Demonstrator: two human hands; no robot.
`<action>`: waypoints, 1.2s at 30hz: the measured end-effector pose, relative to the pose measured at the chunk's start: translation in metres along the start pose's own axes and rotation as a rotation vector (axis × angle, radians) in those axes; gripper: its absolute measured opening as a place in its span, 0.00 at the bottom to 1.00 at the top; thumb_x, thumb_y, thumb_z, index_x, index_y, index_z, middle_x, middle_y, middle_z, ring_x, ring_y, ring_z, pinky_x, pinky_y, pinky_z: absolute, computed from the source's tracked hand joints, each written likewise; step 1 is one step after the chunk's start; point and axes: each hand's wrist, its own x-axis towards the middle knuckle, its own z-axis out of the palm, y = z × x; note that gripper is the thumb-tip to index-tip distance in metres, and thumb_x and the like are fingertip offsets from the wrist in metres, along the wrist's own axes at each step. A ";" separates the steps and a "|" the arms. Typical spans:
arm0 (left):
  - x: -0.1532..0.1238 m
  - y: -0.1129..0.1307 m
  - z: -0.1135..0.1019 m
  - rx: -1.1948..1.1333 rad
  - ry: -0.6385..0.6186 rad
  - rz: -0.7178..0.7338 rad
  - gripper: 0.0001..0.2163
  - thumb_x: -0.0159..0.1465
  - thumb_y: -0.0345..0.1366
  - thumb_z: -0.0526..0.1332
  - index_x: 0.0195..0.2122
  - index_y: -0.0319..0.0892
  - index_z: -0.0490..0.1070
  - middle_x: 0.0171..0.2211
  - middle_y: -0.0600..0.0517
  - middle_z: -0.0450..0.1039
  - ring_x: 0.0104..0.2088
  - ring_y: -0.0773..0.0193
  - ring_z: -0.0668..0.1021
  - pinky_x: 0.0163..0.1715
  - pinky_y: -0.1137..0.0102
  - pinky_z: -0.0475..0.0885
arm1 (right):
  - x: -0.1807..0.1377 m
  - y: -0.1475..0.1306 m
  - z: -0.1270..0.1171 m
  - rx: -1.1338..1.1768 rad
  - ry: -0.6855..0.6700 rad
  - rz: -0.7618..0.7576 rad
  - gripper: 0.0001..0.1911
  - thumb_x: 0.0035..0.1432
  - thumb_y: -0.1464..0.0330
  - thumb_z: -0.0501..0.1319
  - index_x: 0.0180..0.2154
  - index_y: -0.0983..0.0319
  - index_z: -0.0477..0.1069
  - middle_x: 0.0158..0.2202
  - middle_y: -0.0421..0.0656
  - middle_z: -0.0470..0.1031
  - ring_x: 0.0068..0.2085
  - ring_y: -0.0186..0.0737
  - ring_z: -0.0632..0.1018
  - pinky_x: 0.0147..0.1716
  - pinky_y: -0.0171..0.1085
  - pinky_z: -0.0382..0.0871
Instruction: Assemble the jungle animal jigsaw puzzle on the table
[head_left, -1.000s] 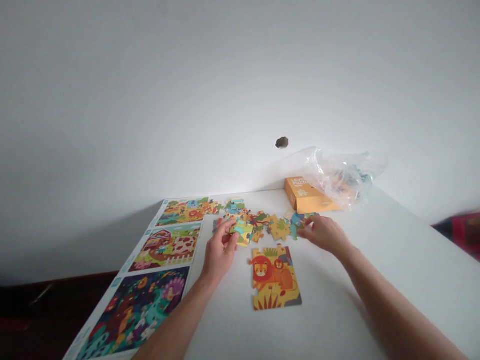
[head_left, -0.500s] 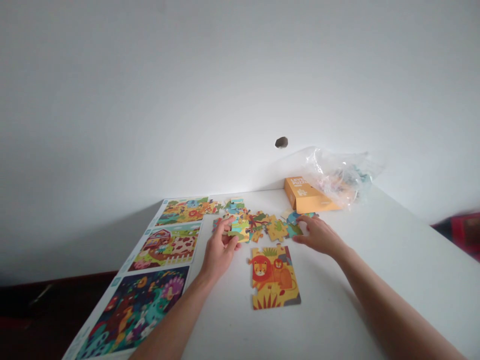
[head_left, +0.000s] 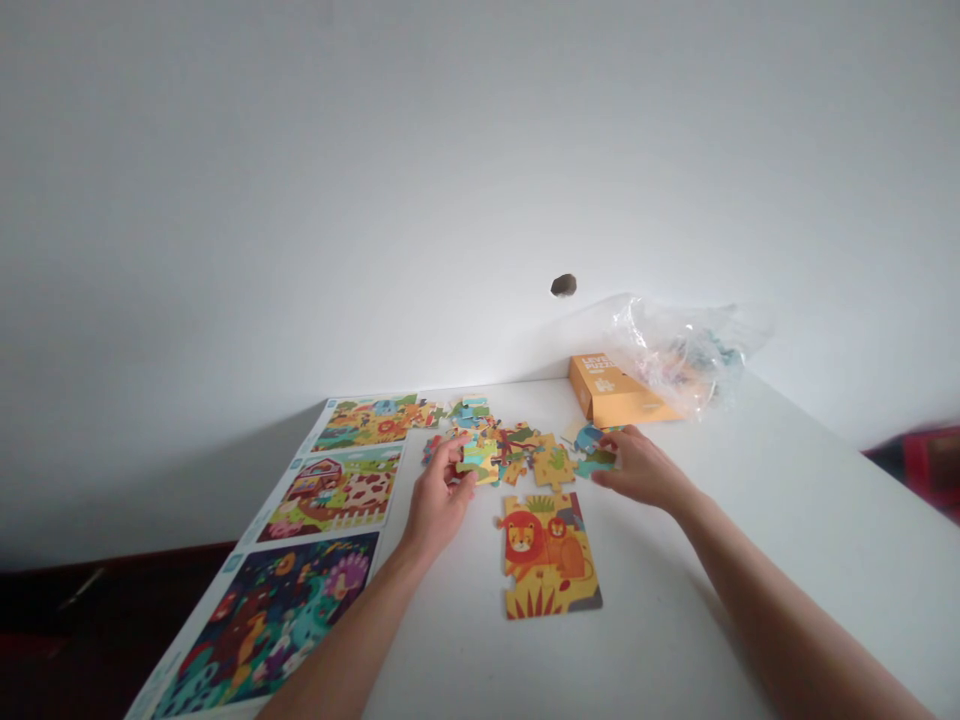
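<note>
My left hand is closed on a green and yellow puzzle piece, held between thumb and fingers at the left of the loose pile. At the pile's right side, my right hand has thumb and fingertips on a blue-green puzzle piece. Between the hands lie loose puzzle pieces, some overlapping, and a yellow piece with a green plant. Nearer to me is a joined lion section, flat on the table, with knobs along its left and top edges.
A picture sheet with three printed scenes lies along the table's left side. Toward the back right, an orange puzzle box rests beside a clear plastic bag with pieces inside. The white wall behind has a hole.
My right hand has shifted slightly right, and the blue-green piece at its fingers has turned. The yellow plant piece has also turned a little. My left hand stays nearly still.
</note>
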 end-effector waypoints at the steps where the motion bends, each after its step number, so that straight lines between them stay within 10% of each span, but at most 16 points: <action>1: 0.000 -0.001 0.000 0.007 0.000 0.007 0.23 0.58 0.37 0.61 0.56 0.45 0.64 0.40 0.52 0.71 0.34 0.64 0.78 0.27 0.74 0.76 | -0.001 -0.002 0.000 -0.015 0.000 0.011 0.24 0.45 0.60 0.68 0.44 0.61 0.71 0.46 0.48 0.72 0.41 0.44 0.76 0.42 0.37 0.67; 9: 0.000 -0.005 -0.001 0.088 0.010 0.071 0.21 0.60 0.35 0.60 0.55 0.44 0.65 0.38 0.52 0.71 0.35 0.65 0.78 0.31 0.74 0.74 | 0.003 0.011 -0.008 0.003 -0.011 0.092 0.22 0.39 0.57 0.71 0.35 0.61 0.69 0.35 0.45 0.76 0.36 0.46 0.75 0.30 0.36 0.63; 23: 0.000 -0.003 -0.001 0.114 0.004 0.077 0.20 0.59 0.35 0.60 0.54 0.44 0.65 0.38 0.51 0.72 0.36 0.64 0.78 0.32 0.73 0.74 | 0.004 0.006 -0.025 0.915 -0.246 0.066 0.23 0.49 0.56 0.66 0.41 0.66 0.75 0.23 0.39 0.70 0.20 0.27 0.62 0.18 0.31 0.47; 36: -0.001 -0.001 0.000 0.101 0.001 0.079 0.20 0.59 0.36 0.61 0.53 0.43 0.67 0.35 0.53 0.68 0.34 0.67 0.76 0.31 0.75 0.71 | -0.012 -0.042 0.014 1.129 -0.316 0.029 0.20 0.46 0.62 0.68 0.38 0.61 0.64 0.29 0.41 0.78 0.31 0.41 0.80 0.29 0.38 0.74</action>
